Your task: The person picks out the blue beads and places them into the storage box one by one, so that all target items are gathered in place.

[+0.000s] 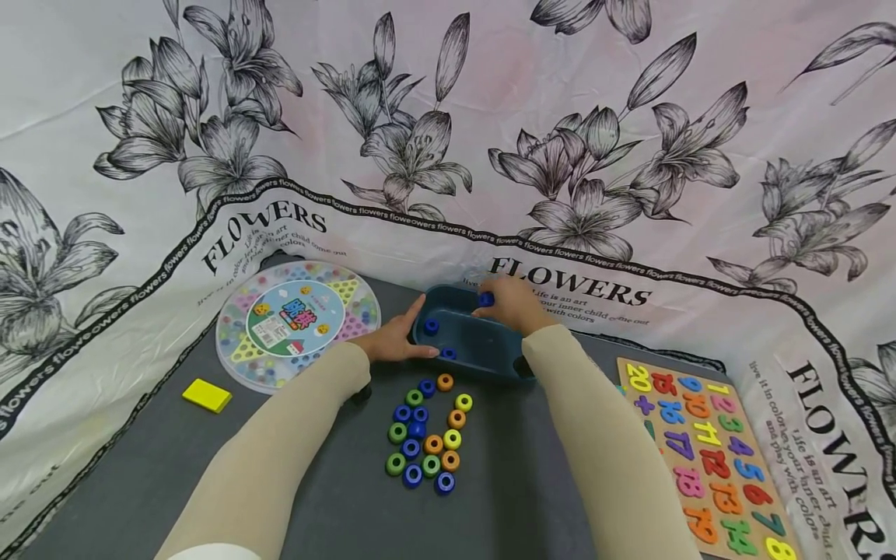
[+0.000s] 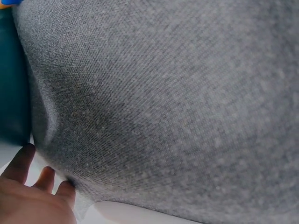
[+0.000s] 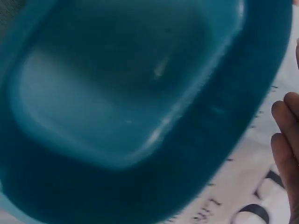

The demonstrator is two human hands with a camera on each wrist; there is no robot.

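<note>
A dark teal basin (image 1: 483,338) stands at the back of the table, with two blue beads (image 1: 431,327) inside at its left end. My left hand (image 1: 393,340) spreads against that end, thumb along the near rim and index finger pointing away, both straight. In the left wrist view, the fingertips (image 2: 28,151) reach the teal wall. Over the far rim my right hand (image 1: 516,305) pinches another blue bead (image 1: 486,299). The right wrist view shows only some of that hand's fingers (image 3: 285,121) beside the basin; the bead is hidden there.
Several blue, green, orange and yellow beads (image 1: 423,435) lie on the grey tabletop before the basin. A round, clear game case (image 1: 297,319) and a yellow block (image 1: 207,396) are left. A number puzzle board (image 1: 707,459) lies right. Flowered cloth (image 1: 420,233) hangs behind.
</note>
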